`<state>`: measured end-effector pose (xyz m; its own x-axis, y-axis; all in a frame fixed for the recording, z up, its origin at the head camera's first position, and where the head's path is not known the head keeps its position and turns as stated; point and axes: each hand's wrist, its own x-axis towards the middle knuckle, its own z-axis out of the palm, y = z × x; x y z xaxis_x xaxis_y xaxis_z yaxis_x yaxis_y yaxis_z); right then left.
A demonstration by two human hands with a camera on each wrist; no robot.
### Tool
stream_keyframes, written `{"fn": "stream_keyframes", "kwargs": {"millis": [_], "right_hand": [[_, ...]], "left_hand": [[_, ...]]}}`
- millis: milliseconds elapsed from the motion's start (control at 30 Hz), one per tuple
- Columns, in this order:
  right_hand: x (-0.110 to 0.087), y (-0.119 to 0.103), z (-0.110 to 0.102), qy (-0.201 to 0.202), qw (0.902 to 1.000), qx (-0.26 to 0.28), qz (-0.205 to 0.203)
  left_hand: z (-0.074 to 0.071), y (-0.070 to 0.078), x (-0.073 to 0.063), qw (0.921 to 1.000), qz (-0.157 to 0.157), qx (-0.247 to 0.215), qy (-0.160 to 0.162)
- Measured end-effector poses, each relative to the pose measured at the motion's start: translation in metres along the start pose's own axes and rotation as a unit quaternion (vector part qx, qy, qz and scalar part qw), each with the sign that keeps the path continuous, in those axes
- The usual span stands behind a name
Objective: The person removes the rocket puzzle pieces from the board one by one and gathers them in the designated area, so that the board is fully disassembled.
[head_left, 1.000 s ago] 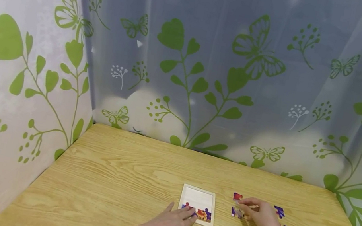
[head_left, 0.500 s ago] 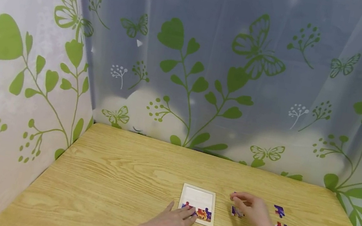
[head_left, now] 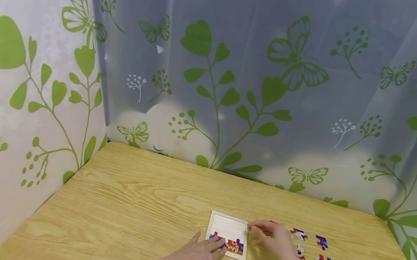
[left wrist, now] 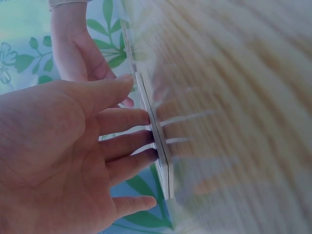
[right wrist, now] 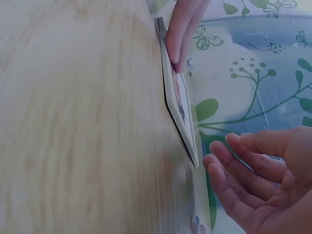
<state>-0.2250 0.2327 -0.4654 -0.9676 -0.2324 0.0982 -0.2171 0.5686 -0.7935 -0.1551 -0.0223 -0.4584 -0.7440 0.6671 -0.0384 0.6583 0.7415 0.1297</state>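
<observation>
A small white puzzle tray (head_left: 227,225) lies flat on the table, its near row filled with purple and orange jigsaw pieces (head_left: 235,247). My left hand (head_left: 191,259) rests its straight fingertips on that near row. In the left wrist view the fingertips touch the tray (left wrist: 155,131) while the thumb stands away from them. My right hand (head_left: 276,244) hovers just right of the tray, fingers loosely bent. No piece shows between its thumb and fingers in the right wrist view, where the hand (right wrist: 273,180) is apart from the tray (right wrist: 171,100).
Loose jigsaw pieces lie right of the tray: a purple and white one (head_left: 299,234), a pale one (head_left: 301,252) and two purple-red ones (head_left: 321,243) at the right. My right hand covers part of this group. A patterned curtain (head_left: 217,80) stands behind the wooden table (head_left: 135,210).
My right hand has moved left from over the loose pieces to the tray's right edge, uncovering pieces to its right. My left hand has stayed in place.
</observation>
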Motion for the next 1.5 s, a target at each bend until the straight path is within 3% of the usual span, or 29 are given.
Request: {"fn": "stream_keyframes", "kwargs": {"millis": [167,400,567,867,1200,1500], "right_hand": [[0.000,-0.002,0.005,-0.028,0.9990,0.024,-0.027],[0.000,-0.003,0.010,-0.038,0.9981,0.048,-0.010],[0.000,-0.003,0.011,-0.045,0.9986,0.026,-0.014],[-0.002,-0.008,0.011,-0.062,0.9946,-0.060,-0.058],[-0.001,-0.009,0.013,-0.064,0.9935,-0.075,-0.058],[0.000,-0.009,0.013,-0.059,0.9964,-0.046,-0.041]], "left_hand": [[0.000,0.001,-0.001,1.0000,-0.001,-0.001,0.003],[0.000,0.000,-0.001,1.0000,0.000,0.000,0.004],[0.001,0.000,-0.001,1.0000,0.001,-0.003,0.007],[0.000,0.000,-0.001,0.9999,0.003,-0.005,0.008],[0.001,0.000,-0.001,0.9998,0.006,0.014,0.016],[0.002,0.000,0.000,0.9998,0.002,0.015,0.011]]}}
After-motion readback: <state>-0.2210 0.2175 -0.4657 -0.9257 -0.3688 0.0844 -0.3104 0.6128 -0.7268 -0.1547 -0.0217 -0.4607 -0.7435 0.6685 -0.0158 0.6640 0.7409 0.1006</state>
